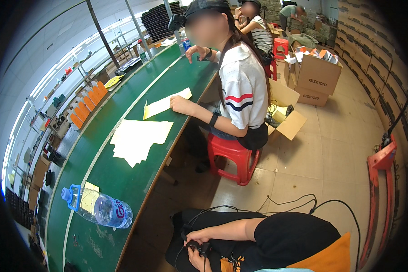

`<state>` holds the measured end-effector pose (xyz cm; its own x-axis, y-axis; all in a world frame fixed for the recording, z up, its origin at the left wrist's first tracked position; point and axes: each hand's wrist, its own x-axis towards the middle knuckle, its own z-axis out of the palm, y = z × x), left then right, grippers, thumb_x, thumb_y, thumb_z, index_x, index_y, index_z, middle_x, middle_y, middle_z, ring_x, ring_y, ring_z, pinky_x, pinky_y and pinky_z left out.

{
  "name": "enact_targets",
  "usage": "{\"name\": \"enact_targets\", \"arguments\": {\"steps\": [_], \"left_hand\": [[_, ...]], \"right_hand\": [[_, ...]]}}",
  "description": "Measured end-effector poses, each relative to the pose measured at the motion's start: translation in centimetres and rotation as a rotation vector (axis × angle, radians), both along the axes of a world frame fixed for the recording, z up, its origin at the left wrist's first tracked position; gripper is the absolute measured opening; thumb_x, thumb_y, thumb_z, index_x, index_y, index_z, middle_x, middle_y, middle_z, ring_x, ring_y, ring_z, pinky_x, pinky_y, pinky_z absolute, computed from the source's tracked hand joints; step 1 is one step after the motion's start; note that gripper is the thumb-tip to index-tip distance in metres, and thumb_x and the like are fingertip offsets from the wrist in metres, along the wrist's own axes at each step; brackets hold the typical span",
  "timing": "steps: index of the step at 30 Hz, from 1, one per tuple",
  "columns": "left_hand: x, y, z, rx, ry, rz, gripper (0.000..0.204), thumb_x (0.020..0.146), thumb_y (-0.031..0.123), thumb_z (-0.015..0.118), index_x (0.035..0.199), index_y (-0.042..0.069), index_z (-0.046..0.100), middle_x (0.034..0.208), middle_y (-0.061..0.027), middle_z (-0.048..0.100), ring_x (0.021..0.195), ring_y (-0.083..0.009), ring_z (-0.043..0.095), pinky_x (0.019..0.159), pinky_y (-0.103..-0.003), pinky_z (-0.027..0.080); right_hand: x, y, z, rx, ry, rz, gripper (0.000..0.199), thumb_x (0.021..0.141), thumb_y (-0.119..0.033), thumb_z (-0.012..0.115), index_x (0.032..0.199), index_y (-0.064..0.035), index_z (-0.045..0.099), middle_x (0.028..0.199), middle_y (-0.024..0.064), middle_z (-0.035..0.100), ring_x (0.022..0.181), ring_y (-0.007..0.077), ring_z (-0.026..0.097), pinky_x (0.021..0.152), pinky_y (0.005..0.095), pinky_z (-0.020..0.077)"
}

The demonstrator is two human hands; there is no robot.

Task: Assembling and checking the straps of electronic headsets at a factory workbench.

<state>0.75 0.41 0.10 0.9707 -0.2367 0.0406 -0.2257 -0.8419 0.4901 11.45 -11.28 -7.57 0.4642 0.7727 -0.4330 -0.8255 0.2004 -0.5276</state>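
At the lower edge, both hands are together over my dark-clothed lap. My right hand, its bare forearm reaching in from a black sleeve, is closed around the upper side of a small black device. Below it, my left hand grips the same device; part of this hand is cut off by the frame's edge. Black cables run from near the device across my lap and the floor. The exact kind of device is too small to make out.
Left of me runs a long green table with a large clear bottle on its side and fanned pale-yellow sheets. A co-worker on a red stool touches a folded sheet. Cartons and a red pallet jack stand to the right.
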Motion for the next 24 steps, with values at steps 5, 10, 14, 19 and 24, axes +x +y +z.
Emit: {"name": "enact_targets", "arguments": {"steps": [5, 10, 14, 19, 24], "left_hand": [[0.0, -0.6, 0.1, -0.064, -0.025, 0.098, 0.029, 0.079, 0.010, 0.059, 0.106, 0.000, 0.063, 0.117, -0.0198, 0.054, 0.106, -0.0327, 0.056, 0.090, -0.039, 0.044], [-0.1, 0.5, -0.7, 0.039, 0.001, 0.012, 0.036, 0.084, 0.007, 0.053, 0.119, 0.006, 0.059, 0.131, -0.0234, 0.047, 0.111, -0.0401, 0.052, 0.094, -0.042, 0.043], [-0.1, 0.6, -0.8, -0.010, 0.029, 0.024, 0.035, 0.083, 0.006, 0.052, 0.118, 0.006, 0.059, 0.131, -0.0223, 0.048, 0.109, -0.0400, 0.053, 0.092, -0.042, 0.043], [0.0, 0.1, 0.0, 0.049, -0.001, 0.010, 0.036, 0.082, 0.004, 0.051, 0.118, 0.006, 0.059, 0.130, -0.0215, 0.048, 0.107, -0.0401, 0.054, 0.090, -0.043, 0.044], [0.0, 0.0, 0.7, -0.007, 0.039, 0.022, 0.038, 0.082, 0.004, 0.051, 0.119, 0.006, 0.058, 0.130, -0.0219, 0.048, 0.105, -0.0411, 0.054, 0.089, -0.043, 0.044]], "right_hand": [[0.1, 0.1, -0.6, 0.007, -0.011, -0.011, 0.016, 0.082, -0.019, 0.054, 0.097, -0.0140, 0.059, 0.091, 0.0004, 0.057, 0.087, 0.0175, 0.056, 0.072, 0.0410, 0.0466], [0.1, 0.1, -0.7, 0.004, -0.002, -0.012, 0.017, 0.082, -0.017, 0.052, 0.097, -0.0137, 0.059, 0.091, 0.0008, 0.057, 0.085, 0.0178, 0.056, 0.071, 0.0402, 0.0467], [-0.1, 0.0, 0.1, -0.035, -0.021, -0.035, 0.016, 0.083, -0.020, 0.055, 0.097, -0.0136, 0.059, 0.088, 0.0009, 0.056, 0.083, 0.0178, 0.055, 0.070, 0.0397, 0.0466], [-0.2, 0.0, 1.4, -0.111, 0.029, -0.050, 0.013, 0.085, -0.021, 0.059, 0.096, -0.0136, 0.060, 0.088, 0.0041, 0.057, 0.081, 0.0205, 0.055, 0.067, 0.0428, 0.0452], [-0.2, -0.4, 1.7, -0.047, 0.015, -0.035, 0.015, 0.084, -0.024, 0.063, 0.096, -0.0153, 0.059, 0.086, 0.0013, 0.055, 0.081, 0.0177, 0.054, 0.072, 0.0405, 0.0447]]}}
